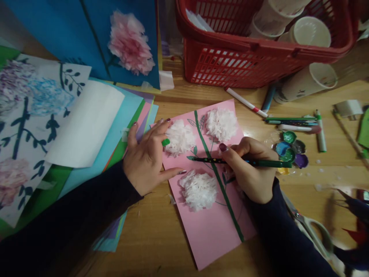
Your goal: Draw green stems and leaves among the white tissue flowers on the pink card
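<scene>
Head view: my right hand [250,167] grips a pen [266,163], tip at a leaf [190,158] on pink paper [198,238]; my left hand [150,154] lies spread at the paper's edge. Dragging my palm could smear any fresh ink.

**Way out at seven o'clock**

From the pink card [198,234], my widest lane is bare worktop [155,250] at seven o'clock. At one, the red basket [225,42] walls me off, leaving only a thin strip. Pens [300,121] at two and paint pots [288,155] at three crowd my right grip [253,169]; scissors [300,218] obstruct four, layered papers [113,123] nine.
</scene>
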A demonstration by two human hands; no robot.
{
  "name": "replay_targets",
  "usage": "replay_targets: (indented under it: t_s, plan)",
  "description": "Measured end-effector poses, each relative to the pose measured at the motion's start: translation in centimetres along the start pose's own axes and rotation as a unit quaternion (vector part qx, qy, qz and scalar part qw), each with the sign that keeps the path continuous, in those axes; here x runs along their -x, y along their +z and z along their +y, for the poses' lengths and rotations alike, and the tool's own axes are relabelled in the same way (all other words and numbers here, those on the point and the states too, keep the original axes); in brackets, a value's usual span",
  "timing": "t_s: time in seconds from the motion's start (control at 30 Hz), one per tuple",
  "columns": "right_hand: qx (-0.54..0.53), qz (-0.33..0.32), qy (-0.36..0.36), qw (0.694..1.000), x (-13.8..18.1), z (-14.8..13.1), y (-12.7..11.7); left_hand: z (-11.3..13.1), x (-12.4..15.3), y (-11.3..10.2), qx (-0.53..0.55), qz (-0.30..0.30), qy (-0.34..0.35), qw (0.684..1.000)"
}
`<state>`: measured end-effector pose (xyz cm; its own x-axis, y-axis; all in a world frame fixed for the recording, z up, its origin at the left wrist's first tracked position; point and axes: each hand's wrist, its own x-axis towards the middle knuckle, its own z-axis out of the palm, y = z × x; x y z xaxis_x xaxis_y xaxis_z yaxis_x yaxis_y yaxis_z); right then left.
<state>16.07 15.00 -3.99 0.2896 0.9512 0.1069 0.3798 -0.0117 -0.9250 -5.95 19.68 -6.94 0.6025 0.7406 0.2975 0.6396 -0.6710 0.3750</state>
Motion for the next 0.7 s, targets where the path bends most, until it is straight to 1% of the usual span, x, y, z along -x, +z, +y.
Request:
replay_targets:
  t_s: [0.43,0.6,0.7]
  plan:
    - [-0.029,-0.018,-0.006,0.999,0.19,0.16,-0.11,0.02,-0.04,-0.08,0.002,-0.002,0.004,1.0]
    - [-0.021,0.008,-0.005,1.0,0.04,0.07,0.06,-0.04,-0.04,-0.06,-0.001,-0.006,0.004,1.0]
    - [-0.015,0.011,-0.005,1.0,0.0,0.07,0.11,-0.07,-0.01,-0.05,-0.001,-0.001,0.006,1.0]
